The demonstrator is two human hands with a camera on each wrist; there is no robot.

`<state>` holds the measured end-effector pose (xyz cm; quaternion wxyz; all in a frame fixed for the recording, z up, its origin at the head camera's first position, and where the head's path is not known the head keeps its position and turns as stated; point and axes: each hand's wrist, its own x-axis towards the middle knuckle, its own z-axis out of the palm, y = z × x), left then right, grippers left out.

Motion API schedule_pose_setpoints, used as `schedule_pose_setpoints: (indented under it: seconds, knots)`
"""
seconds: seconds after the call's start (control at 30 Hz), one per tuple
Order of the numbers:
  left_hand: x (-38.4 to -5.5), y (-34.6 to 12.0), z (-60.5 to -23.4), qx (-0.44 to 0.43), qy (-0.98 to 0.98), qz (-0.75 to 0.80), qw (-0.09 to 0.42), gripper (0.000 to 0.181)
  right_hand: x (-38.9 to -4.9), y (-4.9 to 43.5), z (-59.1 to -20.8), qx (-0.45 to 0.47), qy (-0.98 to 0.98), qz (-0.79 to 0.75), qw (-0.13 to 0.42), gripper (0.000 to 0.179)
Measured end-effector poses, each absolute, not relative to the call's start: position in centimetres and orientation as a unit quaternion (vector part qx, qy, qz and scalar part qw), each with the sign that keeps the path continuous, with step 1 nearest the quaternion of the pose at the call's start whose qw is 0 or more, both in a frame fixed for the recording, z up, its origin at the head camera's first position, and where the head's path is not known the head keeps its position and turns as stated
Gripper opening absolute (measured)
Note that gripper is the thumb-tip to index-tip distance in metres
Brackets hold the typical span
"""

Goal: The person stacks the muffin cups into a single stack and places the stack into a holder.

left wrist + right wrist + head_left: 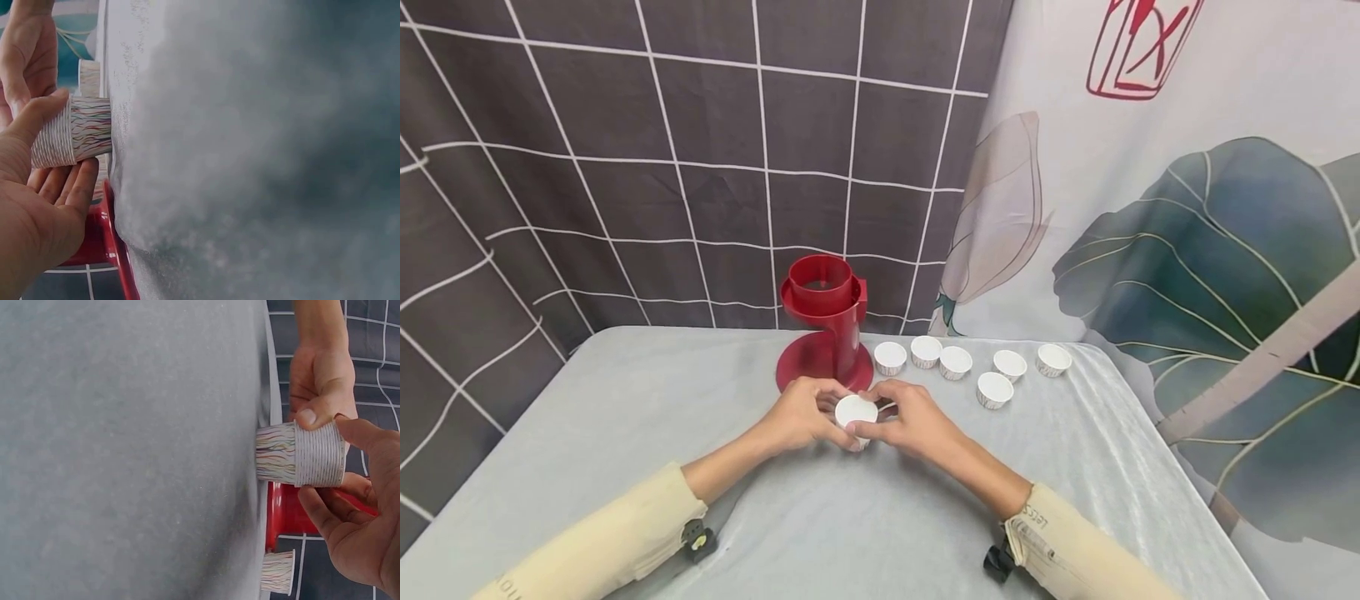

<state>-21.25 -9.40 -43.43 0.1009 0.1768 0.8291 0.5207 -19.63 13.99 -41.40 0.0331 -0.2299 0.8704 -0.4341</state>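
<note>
A stack of nested white paper baking cups [856,410] with thin coloured squiggles stands near the middle of the table. Its many rims show as close ridges in both wrist views. My left hand [805,414] grips the stack from the left, thumb on the near side and fingers behind. From the right, my right hand [913,419] holds it too, its thumb at the near rim. In the right wrist view the base of the stack [278,454] is right at the tablecloth. Just behind the hands is a red plastic stand [846,342] with a round base and a ring-shaped top.
Several single paper cups [956,363] stand upright in a loose row along the back right of the table. A grey cloth [880,517] covers the table. Behind it hang a dark grid curtain [715,200] and a white leaf-printed one [1150,167].
</note>
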Motion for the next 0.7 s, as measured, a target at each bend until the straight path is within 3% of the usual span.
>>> schedule_pose_setpoints:
  seconds: [0.7]
  knots:
    - [-21.11, -9.42, -43.38, 0.180, 0.832, 0.517, 0.095, 0.050, -19.51, 13.86, -40.98, -0.200, 0.870, -0.448, 0.051, 0.035]
